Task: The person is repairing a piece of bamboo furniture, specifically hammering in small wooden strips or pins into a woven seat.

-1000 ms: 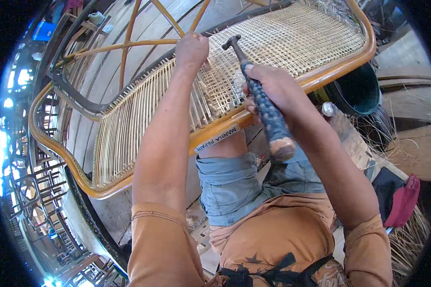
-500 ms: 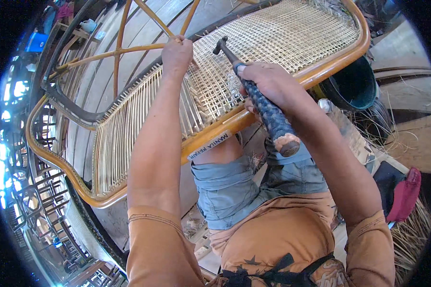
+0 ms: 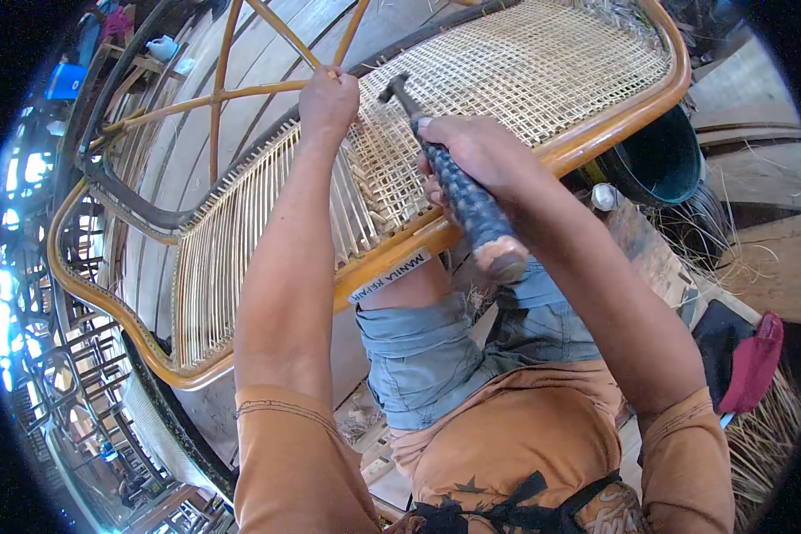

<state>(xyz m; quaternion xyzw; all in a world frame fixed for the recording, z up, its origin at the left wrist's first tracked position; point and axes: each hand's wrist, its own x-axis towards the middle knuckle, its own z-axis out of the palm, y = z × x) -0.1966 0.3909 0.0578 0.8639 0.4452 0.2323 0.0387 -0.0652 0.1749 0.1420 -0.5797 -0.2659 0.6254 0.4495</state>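
My right hand [image 3: 482, 153] is wrapped round the hammer [image 3: 469, 203], which has a dark metal head and a blue-black woven wrap on its handle. The head hangs over the woven cane panel [image 3: 507, 76] of a rattan chair, close to my left hand. Closed at the panel's far edge, my left hand [image 3: 327, 105] grips something small whose light tip peeks out above the fist; its kind is hidden. Left of that hand run parallel cane strands [image 3: 231, 249], not cross-woven. Several short pegs [image 3: 369, 191] stand along the border where the weave begins.
The chair's glossy bent frame [image 3: 578, 138] crosses above my lap, with a white label [image 3: 392, 274] on its near rail. Dark bucket [image 3: 659, 160] and loose cane strips [image 3: 730, 240] lie to the right. A red-and-black cloth item [image 3: 752, 365] rests at lower right.
My right hand and the hammer have shifted left, bringing the hammer head nearer my left hand. The left hand stays at nearly the same spot.
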